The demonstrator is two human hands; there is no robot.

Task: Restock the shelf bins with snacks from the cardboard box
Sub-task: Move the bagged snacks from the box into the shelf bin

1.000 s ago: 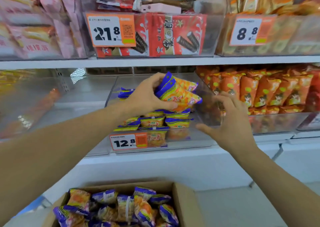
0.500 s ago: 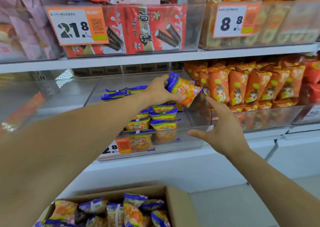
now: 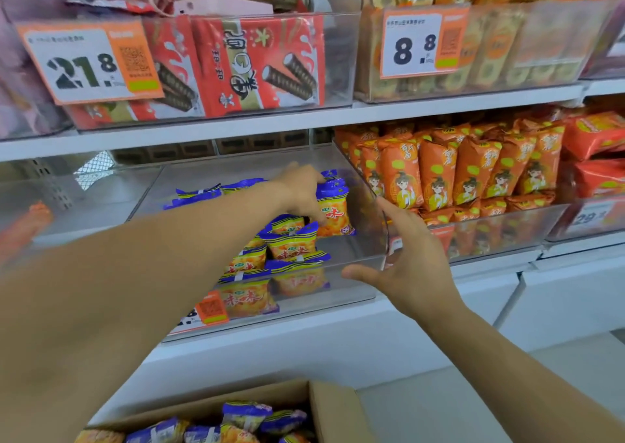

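1. You see two hands: left, right.
2. You see one cardboard box.
3. Three price tags show a readable price: 21.8, 8.8, and a partly hidden one.

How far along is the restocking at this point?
Done: several blue-and-yellow packets stand in the clear bin. In hand: the left hand sets another packet inside, while the right hand is open at the bin's corner. Left: the bin has space, and the cardboard box holds more.
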